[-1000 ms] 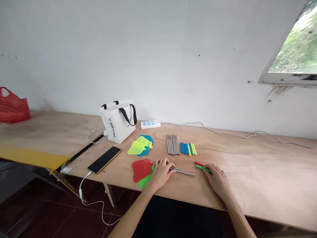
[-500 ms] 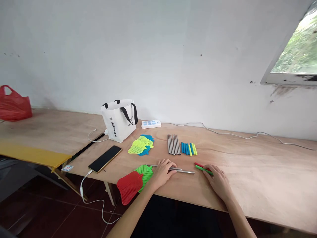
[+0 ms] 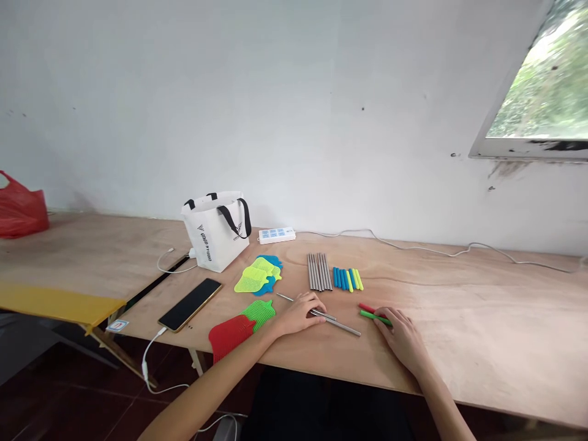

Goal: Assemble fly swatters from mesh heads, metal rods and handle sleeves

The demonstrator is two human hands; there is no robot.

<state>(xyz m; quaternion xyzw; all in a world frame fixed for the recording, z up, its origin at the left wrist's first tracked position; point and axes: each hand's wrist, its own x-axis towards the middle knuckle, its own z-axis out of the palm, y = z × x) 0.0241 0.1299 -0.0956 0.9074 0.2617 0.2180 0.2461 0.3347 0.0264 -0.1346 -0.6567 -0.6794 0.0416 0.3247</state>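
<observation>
My left hand [image 3: 302, 313] lies over two thin metal rods [image 3: 342, 326], its fingers curled round them on the table. Just left of it are a green fly swatter head [image 3: 260, 312] and a red fly swatter head [image 3: 229, 334], the red one partly behind my forearm. My right hand [image 3: 403, 338] rests on the table with its thumb and fingers closed on a green plastic handle [image 3: 370, 315]. A red plastic handle [image 3: 366, 307] lies along the green one; its end is hidden by the fingers, so I cannot tell whether it is gripped too.
Behind my hands lie a row of metal rods [image 3: 320, 272], blue and yellow handles [image 3: 348, 279] and blue and yellow swatter heads [image 3: 258, 274]. A phone [image 3: 190, 304] on a cable, a white bag [image 3: 220, 236] and a power strip [image 3: 276, 235] stand farther left.
The two metal rods under my left hand have turned, their right ends now angled nearer me. My right hand stays with the handles. The view has shifted slightly.
</observation>
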